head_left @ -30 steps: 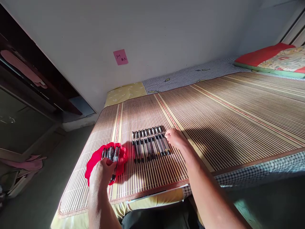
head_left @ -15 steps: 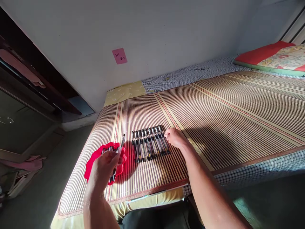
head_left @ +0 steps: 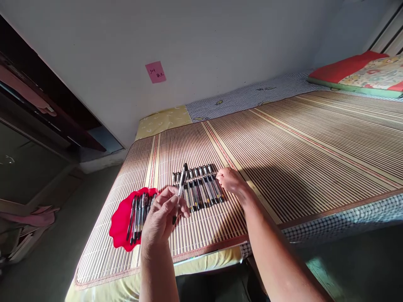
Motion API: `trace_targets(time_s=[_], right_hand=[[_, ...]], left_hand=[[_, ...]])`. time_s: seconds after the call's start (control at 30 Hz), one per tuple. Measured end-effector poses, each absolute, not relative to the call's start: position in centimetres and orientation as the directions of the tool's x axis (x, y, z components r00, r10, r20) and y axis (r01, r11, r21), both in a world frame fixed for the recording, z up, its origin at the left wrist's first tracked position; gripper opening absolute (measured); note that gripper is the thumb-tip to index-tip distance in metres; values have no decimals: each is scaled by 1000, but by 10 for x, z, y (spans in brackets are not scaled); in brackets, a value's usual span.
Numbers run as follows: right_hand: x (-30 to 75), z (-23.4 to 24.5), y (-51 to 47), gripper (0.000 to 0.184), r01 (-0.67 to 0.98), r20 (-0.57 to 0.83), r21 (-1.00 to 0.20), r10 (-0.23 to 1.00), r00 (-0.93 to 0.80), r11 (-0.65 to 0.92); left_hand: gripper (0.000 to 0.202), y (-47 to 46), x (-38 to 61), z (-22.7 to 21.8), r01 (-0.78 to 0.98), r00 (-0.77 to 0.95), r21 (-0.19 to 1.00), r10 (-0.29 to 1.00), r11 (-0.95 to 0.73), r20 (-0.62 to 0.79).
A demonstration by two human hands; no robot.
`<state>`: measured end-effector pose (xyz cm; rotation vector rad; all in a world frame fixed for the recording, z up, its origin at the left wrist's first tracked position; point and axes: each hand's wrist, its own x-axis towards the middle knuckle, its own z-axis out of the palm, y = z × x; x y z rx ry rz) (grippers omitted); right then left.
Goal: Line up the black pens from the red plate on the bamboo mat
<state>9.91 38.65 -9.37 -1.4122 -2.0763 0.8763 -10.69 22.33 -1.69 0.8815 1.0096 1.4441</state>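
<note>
My left hand point(head_left: 162, 216) pinches one black-capped clear pen point(head_left: 180, 191) and holds it just over the left end of a row of several pens point(head_left: 201, 188) laid side by side on the bamboo mat point(head_left: 283, 159). A red scalloped plate point(head_left: 121, 222) with several more pens lies on the mat to the left of that hand. My right hand point(head_left: 229, 181) rests on the mat, fingers curled against the right end of the row.
The mat covers a bed that runs to the right, where a red and floral pillow point(head_left: 355, 71) lies at the far end. A pink sticky note point(head_left: 155, 71) is on the white wall. Dark furniture point(head_left: 47, 109) stands to the left, floor below it.
My left hand lifted one pen out of the red plate and carried it right, over the left end of the row. My right hand stayed at the row's right end.
</note>
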Motion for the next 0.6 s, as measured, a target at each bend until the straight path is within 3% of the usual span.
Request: trace_targets(time_s=[0.27, 0.4, 0.5, 0.6], right_hand=[[101, -81, 384, 30, 529, 97, -806, 942, -322, 264], [94, -55, 378, 25, 181, 77, -972, 929, -362, 151], [84, -38, 367, 37, -88, 163, -987, 861, -482, 137], [74, -33, 359, 41, -206, 209, -971, 841, -499, 120]], left_hand=[[34, 232, -100, -28, -422, -122, 906, 992, -23, -31], [34, 240, -86, -30, -389, -137, 920, 990, -37, -18], [28, 245, -74, -36, -259, -212, 960, 976, -105, 50], [24, 249, -65, -43, -82, -292, 986, 949, -147, 117]])
